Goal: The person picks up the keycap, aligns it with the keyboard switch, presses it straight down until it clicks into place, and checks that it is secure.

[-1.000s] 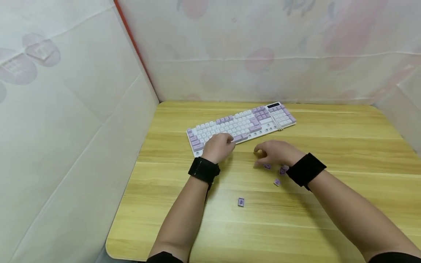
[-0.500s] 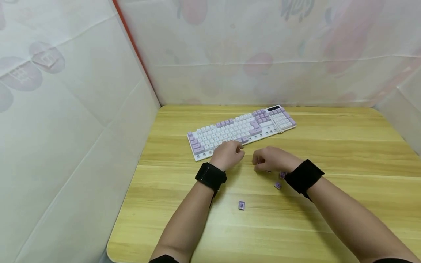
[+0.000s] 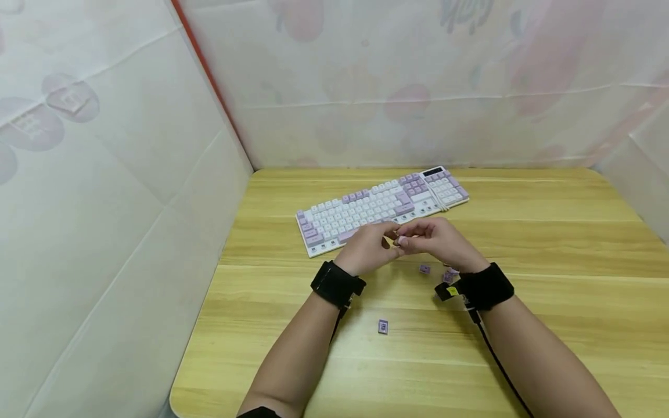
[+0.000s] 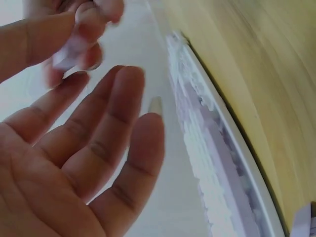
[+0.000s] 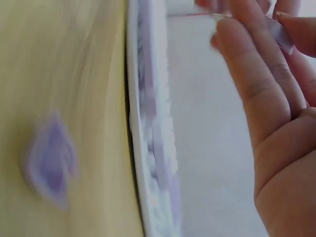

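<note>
My right hand (image 3: 446, 242) pinches a small purple keycap (image 5: 281, 35) between thumb and fingers, most clearly in the right wrist view. My left hand (image 3: 364, 251) meets it in front of the keyboard (image 3: 360, 213). In the left wrist view, the left fingers are loosely spread, with thumb and index finger close around the keycap; whether they touch it is unclear. The white and purple keyboard has a bare row of switches along its near edge, with a few purple keys in it. A loose keycap (image 3: 424, 269) lies below the right hand.
More purple keycaps (image 3: 448, 276) lie by the right wrist, partly hidden by its strap. Another keycap (image 3: 383, 327) sits alone nearer the front of the wooden table (image 3: 251, 325). A bundled cable (image 3: 438, 197) crosses the keyboard's right end. Printed sheets (image 3: 334, 128) stand behind and left.
My right hand has lifted from the loose keycaps with one pinched and moved forward to my left hand. The left hand has shifted slightly right, and the two now meet.
</note>
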A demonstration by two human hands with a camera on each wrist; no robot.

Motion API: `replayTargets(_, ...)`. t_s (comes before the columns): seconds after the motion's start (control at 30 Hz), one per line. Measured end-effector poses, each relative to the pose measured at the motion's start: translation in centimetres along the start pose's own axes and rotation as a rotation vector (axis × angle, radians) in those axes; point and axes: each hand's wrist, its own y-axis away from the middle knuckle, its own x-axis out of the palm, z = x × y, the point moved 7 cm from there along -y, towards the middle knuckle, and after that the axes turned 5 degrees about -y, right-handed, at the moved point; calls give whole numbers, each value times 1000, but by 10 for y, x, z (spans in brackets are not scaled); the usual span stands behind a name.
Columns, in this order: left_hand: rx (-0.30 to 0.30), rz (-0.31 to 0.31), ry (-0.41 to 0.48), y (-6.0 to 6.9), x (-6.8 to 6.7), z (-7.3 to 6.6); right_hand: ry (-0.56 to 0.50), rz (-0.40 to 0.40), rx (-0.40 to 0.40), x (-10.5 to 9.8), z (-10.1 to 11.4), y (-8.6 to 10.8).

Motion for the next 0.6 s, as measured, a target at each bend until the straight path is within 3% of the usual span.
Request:
replayTargets(0.17, 68, -76, 48, 2, -6, -10, -356, 6, -83, 5, 2, 6)
replayTargets(0.3, 120, -145, 90, 5, -11, -18, -560, 29, -169, 8, 5, 10)
replayTargets(0.47, 174, -214, 89, 7, -16, -26, -652, 45, -247, 9, 6, 11)
replayTargets(0.6, 231, -246, 68, 8, -19, -31, -648, 65, -262, 11, 5, 10)
